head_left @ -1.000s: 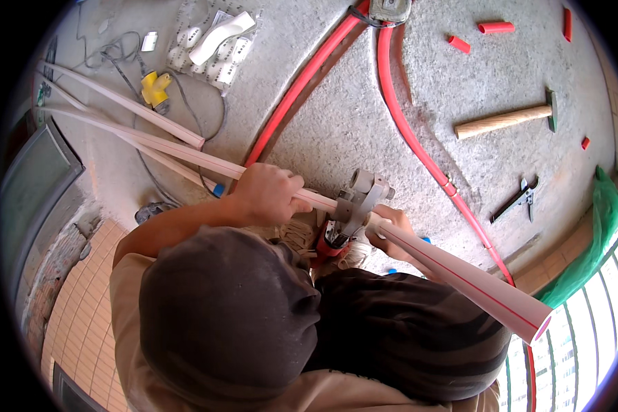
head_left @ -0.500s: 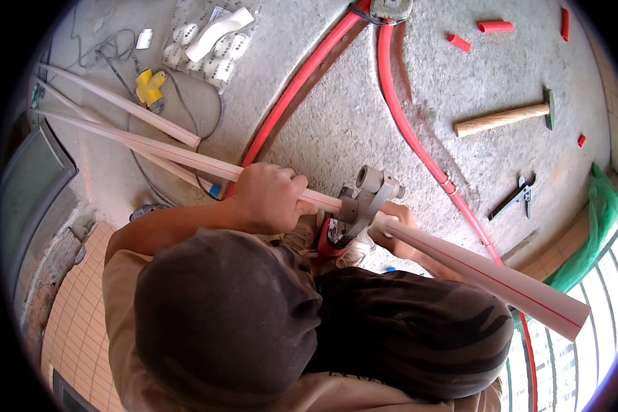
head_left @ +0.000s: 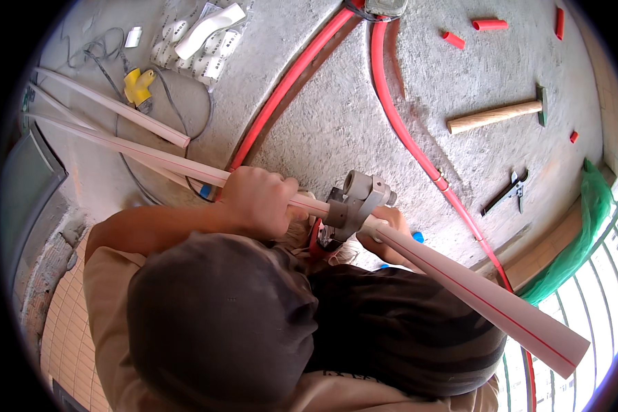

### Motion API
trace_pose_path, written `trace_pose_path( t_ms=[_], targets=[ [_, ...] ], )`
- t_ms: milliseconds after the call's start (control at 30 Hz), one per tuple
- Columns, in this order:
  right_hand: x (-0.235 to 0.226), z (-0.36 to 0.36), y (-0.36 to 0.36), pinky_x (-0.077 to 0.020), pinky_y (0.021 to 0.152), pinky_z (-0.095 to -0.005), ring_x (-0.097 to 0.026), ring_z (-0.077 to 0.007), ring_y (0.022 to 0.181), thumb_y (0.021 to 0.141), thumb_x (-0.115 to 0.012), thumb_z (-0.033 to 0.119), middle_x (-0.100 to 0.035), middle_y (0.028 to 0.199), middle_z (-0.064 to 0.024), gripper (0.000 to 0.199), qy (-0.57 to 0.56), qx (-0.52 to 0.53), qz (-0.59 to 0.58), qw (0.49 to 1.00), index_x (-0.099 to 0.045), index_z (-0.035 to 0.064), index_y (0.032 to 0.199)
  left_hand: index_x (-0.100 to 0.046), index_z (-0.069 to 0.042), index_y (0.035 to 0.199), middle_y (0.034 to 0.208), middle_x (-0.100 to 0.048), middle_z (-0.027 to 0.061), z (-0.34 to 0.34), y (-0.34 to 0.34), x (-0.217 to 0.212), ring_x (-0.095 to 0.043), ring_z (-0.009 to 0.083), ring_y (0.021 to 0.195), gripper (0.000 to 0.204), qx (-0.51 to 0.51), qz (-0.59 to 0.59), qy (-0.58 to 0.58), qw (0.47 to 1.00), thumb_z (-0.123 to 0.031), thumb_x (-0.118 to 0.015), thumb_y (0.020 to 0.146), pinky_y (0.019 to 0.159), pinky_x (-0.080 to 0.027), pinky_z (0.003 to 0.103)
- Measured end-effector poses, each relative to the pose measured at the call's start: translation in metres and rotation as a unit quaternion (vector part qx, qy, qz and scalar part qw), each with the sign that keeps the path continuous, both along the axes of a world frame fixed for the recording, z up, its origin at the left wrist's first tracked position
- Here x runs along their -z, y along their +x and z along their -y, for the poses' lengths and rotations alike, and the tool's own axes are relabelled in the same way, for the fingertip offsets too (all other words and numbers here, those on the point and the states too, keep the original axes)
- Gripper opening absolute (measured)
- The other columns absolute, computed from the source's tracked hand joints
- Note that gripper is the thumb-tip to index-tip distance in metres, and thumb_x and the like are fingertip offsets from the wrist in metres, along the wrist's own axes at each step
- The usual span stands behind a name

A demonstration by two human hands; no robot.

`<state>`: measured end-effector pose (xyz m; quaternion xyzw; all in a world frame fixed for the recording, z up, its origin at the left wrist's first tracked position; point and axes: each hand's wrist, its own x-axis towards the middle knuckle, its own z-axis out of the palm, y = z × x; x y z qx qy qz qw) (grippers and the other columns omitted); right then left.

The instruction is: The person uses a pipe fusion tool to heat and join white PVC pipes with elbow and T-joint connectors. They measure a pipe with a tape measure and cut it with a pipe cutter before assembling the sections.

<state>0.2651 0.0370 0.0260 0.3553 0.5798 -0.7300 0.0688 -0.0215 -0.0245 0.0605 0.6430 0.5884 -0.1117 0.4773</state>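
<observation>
Gripping the long white pipe point(head_left: 185, 161) in a closed fist, the left hand point(head_left: 257, 201) sits just left of the grey tool point(head_left: 353, 206) clamped on it. The right hand point(head_left: 384, 233) is just right of the tool, fingers curled around the pipe from below (partly hidden by it, so how tight I cannot tell). The pipe runs past the tool both ways, its near end point(head_left: 529, 329) hanging unsupported.

That free end looks heavy enough to sag and bind or skew the tool if either grip eases; a slipping left fist could slide into the tool.

Beyond the tool, two red hoses point(head_left: 398, 117) cross the concrete. A hammer point(head_left: 494, 115) and pliers point(head_left: 508, 192) lie well right of it, red offcuts point(head_left: 489, 25) farther off. Spare white pipes point(head_left: 113, 110), a yellow fitting point(head_left: 137, 86) and white fittings point(head_left: 202, 34) lie far left. The bent head point(head_left: 213, 323) hides whatever is beneath the tool.
</observation>
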Motion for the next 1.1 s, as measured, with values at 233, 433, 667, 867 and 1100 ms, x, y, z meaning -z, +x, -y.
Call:
trace_pose_path(
  t_ms=[233,433,667,867,1100],
  targets=[
    [0.003,0.003,0.006,-0.0449,0.057,-0.0312,-0.053,-0.0101,0.064,0.082,-0.062,0.002,-0.058,0.071,-0.0076,0.013,0.009,-0.031,-0.019,0.999,-0.065,0.0021,0.095,-0.063,-0.006,0.079,0.076,-0.067,0.0157,0.009,0.002,0.002,-0.068,0.0354,0.072,0.039,-0.022,0.012,0.05,0.998,-0.044,-0.074,0.079,0.064,-0.051,0.047],
    [-0.001,-0.001,0.002,-0.0443,0.056,-0.0337,-0.053,-0.0126,0.062,0.083,-0.063,0.004,-0.056,0.068,-0.0095,0.007,-0.017,-0.04,0.011,0.999,-0.062,0.0023,0.089,-0.065,-0.007,0.082,0.077,-0.068,0.0151,0.005,0.002,0.0,-0.069,0.034,0.072,0.038,-0.018,0.017,0.041,0.999,-0.044,-0.072,0.081,0.064,-0.052,0.046],
    [0.003,0.005,0.0,-0.0466,0.058,-0.0357,-0.058,-0.0245,0.061,0.083,-0.063,0.006,-0.058,0.071,-0.0141,0.008,-0.007,-0.025,0.0,1.0,-0.061,0.0031,0.09,-0.065,-0.005,0.084,0.078,-0.069,0.0168,-0.008,0.003,-0.001,-0.069,0.0358,0.075,0.04,0.021,-0.004,-0.076,0.997,-0.045,-0.069,0.085,0.066,-0.052,0.048],
    [-0.001,0.007,0.001,-0.0446,0.056,-0.0352,-0.055,-0.0196,0.06,0.083,-0.062,0.005,-0.056,0.068,-0.0125,0.006,-0.009,-0.018,0.0,1.0,-0.06,0.0023,0.087,-0.066,-0.005,0.085,0.078,-0.07,0.0168,-0.005,0.007,-0.004,-0.07,0.0351,0.074,0.042,0.034,-0.02,-0.071,0.997,-0.047,-0.07,0.084,0.066,-0.052,0.047],
    [0.005,0.013,0.004,-0.0428,0.056,-0.035,-0.05,-0.0135,0.061,0.083,-0.063,0.005,-0.054,0.066,-0.0123,0.006,0.001,-0.03,0.029,0.999,-0.061,0.0005,0.086,-0.066,-0.005,0.084,0.078,-0.069,0.0166,0.003,0.011,0.001,-0.07,0.0339,0.074,0.042,0.015,-0.012,-0.03,0.999,-0.048,-0.07,0.083,0.065,-0.053,0.045]
  ],
)
